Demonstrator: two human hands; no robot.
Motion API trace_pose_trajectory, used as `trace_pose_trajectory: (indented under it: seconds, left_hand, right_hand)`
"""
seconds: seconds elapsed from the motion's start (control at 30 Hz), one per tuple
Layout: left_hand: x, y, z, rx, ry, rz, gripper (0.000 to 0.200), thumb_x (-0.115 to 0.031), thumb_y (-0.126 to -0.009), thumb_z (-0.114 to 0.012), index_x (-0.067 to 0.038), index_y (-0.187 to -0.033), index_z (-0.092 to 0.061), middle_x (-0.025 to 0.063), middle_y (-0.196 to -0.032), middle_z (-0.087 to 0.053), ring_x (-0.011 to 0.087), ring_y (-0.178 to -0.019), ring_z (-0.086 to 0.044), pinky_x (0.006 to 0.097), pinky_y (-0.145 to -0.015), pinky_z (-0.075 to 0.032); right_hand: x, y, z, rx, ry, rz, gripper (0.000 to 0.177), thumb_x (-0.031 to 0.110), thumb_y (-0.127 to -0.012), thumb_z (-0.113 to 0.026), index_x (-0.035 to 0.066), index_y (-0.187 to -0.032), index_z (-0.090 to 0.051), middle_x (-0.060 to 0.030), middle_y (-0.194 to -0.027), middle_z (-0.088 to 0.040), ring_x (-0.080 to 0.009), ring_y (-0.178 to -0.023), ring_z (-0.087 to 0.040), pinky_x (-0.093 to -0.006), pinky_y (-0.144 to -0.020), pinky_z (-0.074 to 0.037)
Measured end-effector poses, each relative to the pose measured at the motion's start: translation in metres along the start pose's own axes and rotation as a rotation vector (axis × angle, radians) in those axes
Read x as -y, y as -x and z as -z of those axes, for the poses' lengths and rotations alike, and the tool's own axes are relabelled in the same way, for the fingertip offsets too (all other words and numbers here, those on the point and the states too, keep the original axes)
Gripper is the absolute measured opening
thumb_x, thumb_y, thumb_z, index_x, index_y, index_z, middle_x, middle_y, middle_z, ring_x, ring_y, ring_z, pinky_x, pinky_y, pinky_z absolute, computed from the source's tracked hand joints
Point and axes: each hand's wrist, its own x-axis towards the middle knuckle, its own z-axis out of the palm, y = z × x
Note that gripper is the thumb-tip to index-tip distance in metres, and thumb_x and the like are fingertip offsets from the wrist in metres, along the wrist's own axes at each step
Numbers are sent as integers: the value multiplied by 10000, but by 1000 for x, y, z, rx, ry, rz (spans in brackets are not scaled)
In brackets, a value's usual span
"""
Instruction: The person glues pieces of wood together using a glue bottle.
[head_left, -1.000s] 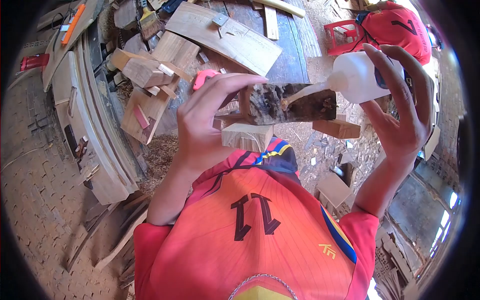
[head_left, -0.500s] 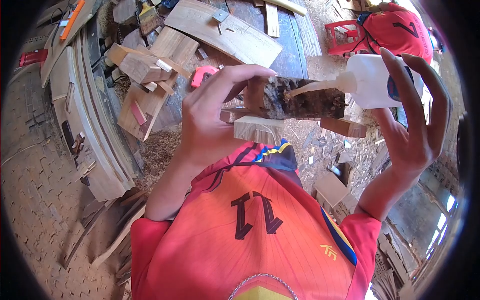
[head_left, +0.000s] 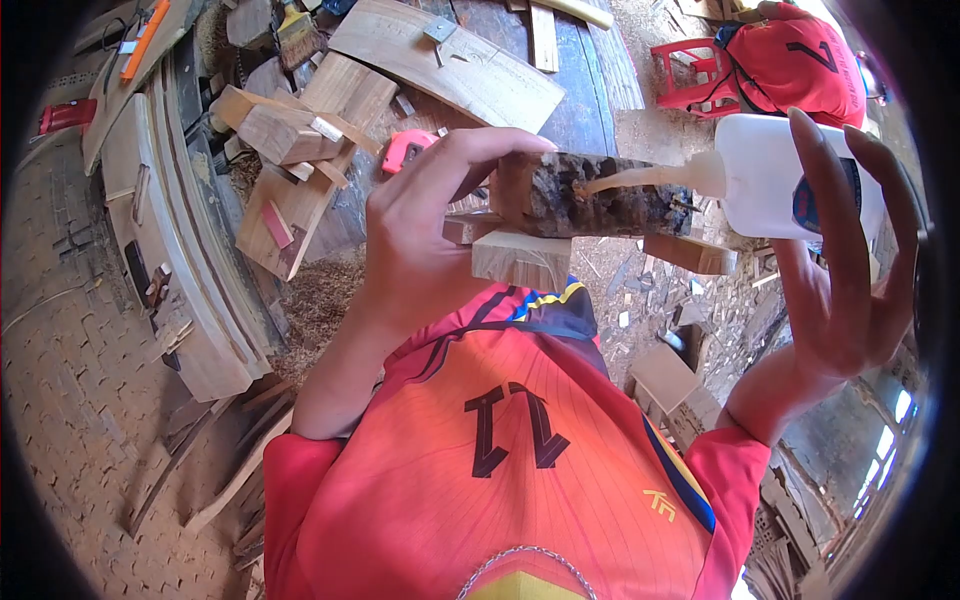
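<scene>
My left hand is closed around the left end of a rough wood block with a dark, bark-like face. Below it in view is a paler wood block, and a narrow wood piece juts out to the right. My right hand grips a white squeeze bottle with a dark blue label, held on its side. The bottle's long tan nozzle points left across the dark face, its tip at or very near the surface. The palm side of my left fingers is hidden.
Boards, a red tape measure and a brush lie on the workbench. Stacked curved planks stand at left. A person in a red shirt is at upper right beside a red plastic stool. Wood scraps cover the floor.
My right hand and the bottle have shifted right and slightly down, with the nozzle tip moving only slightly right. My left hand and the block have stayed nearly in place.
</scene>
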Motion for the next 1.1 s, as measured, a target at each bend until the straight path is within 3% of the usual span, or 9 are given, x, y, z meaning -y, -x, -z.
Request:
trace_pose_trajectory:
  seconds: [0.2, 0.4, 1.1]
  left_hand:
    - [3, 1, 1, 26, -2, -4, 563, -95, -742, -971, -42, -1254, -742, 77, -1124, -762, 197, -1057, -773, 339, -961, -636]
    - [2, 1, 1, 26, 21, 13, 563, -85, -743, -966, -46, -1260, -744, 71, -1115, -759, 185, -1040, -768, 334, -958, -634]
    - [11, 2, -2, 27, 13, -18, 576, -211, -753, -988, -65, -1255, -745, 53, -1056, -766, 170, -952, -754, 311, -859, -609]
  right_hand:
    - [-4, -12, 27, 278, 143, 140, 749, 19, -682, -979, 58, -1390, -740, -104, -1357, -765, -377, -1205, -736, -440, -985, -675]
    - [-14, -3, 6, 1, -166, 136, 781, -14, -668, -958, 32, -1408, -713, -108, -1358, -762, -355, -1227, -722, -436, -1015, -659]
    - [-3, -3, 14, 19, -75, 65, 795, -48, -664, -891, 58, -1431, -708, -126, -1385, -723, -354, -1261, -696, -445, -1033, -639]
